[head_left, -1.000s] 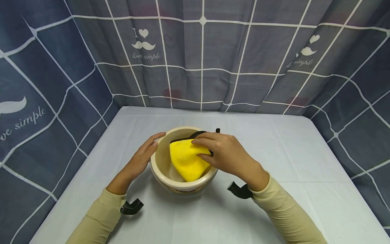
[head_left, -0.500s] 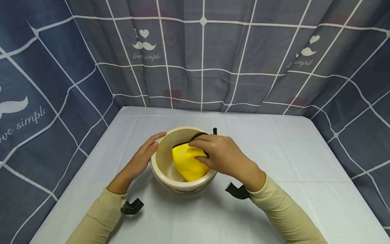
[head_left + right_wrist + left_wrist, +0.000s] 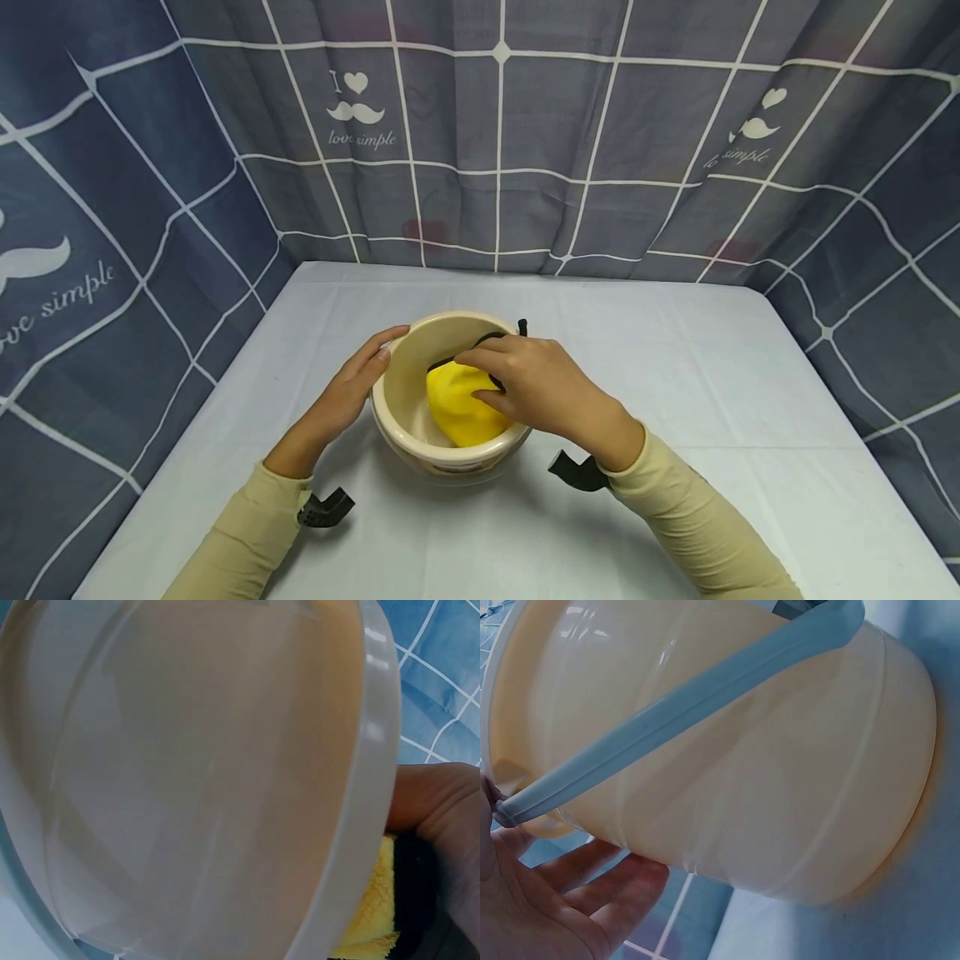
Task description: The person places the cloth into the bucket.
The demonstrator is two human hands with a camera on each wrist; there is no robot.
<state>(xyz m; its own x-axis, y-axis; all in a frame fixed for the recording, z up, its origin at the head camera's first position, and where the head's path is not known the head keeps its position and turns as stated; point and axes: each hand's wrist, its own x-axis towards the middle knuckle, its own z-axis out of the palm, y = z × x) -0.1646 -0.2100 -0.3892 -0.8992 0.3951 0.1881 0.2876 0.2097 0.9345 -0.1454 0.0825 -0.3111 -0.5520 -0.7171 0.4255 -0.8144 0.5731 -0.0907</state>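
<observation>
A cream plastic bucket (image 3: 452, 456) stands upright in the middle of the table. Its left rim is held by my left hand (image 3: 341, 398), with the fingers along the outer wall. My right hand (image 3: 546, 382) reaches over the right rim and pinches a yellow towel (image 3: 459, 406) with dark edging. Most of that towel hangs inside the bucket; a dark tip stands up behind the hand. In the right wrist view, fluffy yellow towel (image 3: 369, 919) shows past the rim, and the fingertips are hidden. A grey-blue bail handle (image 3: 679, 714) slants across the bucket in the left wrist view.
A white cloth (image 3: 675, 358) covers the table. Dark checked curtains (image 3: 555, 117) hang behind it and on both sides. A black wrist mount (image 3: 326, 508) projects from the left sleeve, and another black mount (image 3: 579, 472) from the right.
My right hand has shifted left and slightly down, lowering the yellow towel deeper into the bucket. The left hand and bucket have stayed in place.
</observation>
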